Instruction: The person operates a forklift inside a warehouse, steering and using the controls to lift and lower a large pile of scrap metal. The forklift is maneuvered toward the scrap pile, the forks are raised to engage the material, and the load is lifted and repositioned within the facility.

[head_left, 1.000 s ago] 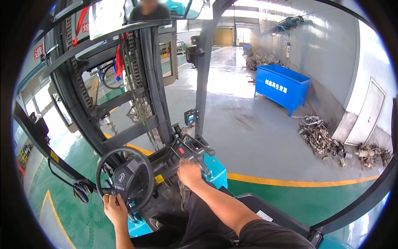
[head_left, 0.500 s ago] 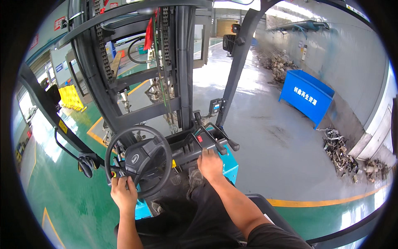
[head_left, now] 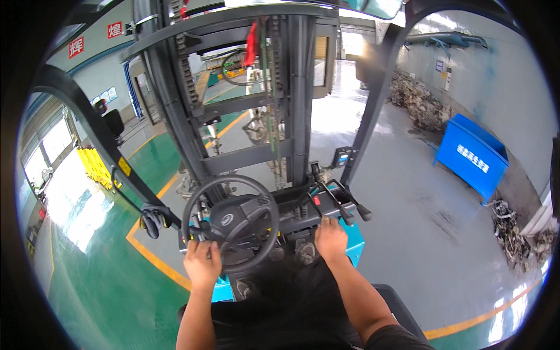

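Observation:
I am seated at the controls of a forklift. My left hand point(head_left: 202, 263) is closed on the lower left rim of the black steering wheel point(head_left: 274, 227), its fingers curled over it. To the right, my right hand point(head_left: 331, 239) is closed at the near end of a control lever point(head_left: 312, 205); the fingers hide the lever's tip. Just beyond that hand, more levers with black knobs point(head_left: 364, 212) stand on the dark console, near a small red switch point(head_left: 317, 200). Under the wheel, my shoes point(head_left: 305, 253) rest near the pedals.
The forklift's black mast point(head_left: 300, 99) with chains and a red cloth point(head_left: 251, 45) rises ahead. Dark gloves point(head_left: 153, 220) hang on the left post. A blue bin point(head_left: 472, 157) and scrap heaps point(head_left: 421, 105) line the right wall. Yellow barriers point(head_left: 95, 167) stand left.
The surroundings, mast and wheel have all shifted to the right in the picture. Both hands keep their places on the wheel and at the lever.

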Demonstrator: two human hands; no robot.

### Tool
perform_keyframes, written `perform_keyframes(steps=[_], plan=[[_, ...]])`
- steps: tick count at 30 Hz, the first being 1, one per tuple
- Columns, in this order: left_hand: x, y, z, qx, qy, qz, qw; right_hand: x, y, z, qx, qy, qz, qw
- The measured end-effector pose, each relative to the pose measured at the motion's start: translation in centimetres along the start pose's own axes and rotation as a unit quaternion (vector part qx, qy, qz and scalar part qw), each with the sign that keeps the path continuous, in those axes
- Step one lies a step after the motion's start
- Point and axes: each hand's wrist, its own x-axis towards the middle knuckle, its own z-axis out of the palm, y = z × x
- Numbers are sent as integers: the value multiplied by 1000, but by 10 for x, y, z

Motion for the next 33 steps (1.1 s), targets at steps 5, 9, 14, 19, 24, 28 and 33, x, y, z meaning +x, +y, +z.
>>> perform_keyframes(steps=[5, 9, 14, 19, 24, 28, 33], plan=[[-5, 14, 17, -17, -7, 8, 1000, -12, 20, -8, -29, 27, 24, 999], [-4, 22, 30, -37, -4, 13, 999, -9, 32, -8, -27, 25, 47, 998], [-8, 40, 35, -7, -9, -7, 1000, 6, 18, 12, -30, -8, 58, 998], [-12, 75, 44, -28, -110, 56, 992, 10, 4, 16, -3, 20, 30, 999], [26, 106, 92, -6, -158, 104, 982, 12, 12, 13, 6, 16, 18, 1000], [80, 104, 134, -12, -204, 118, 972, 10, 15, 21, 8, -4, 27, 1000], [136, 63, 164, 17, -217, 38, 975, 4, 19, 26, 11, 17, 23, 1000]])
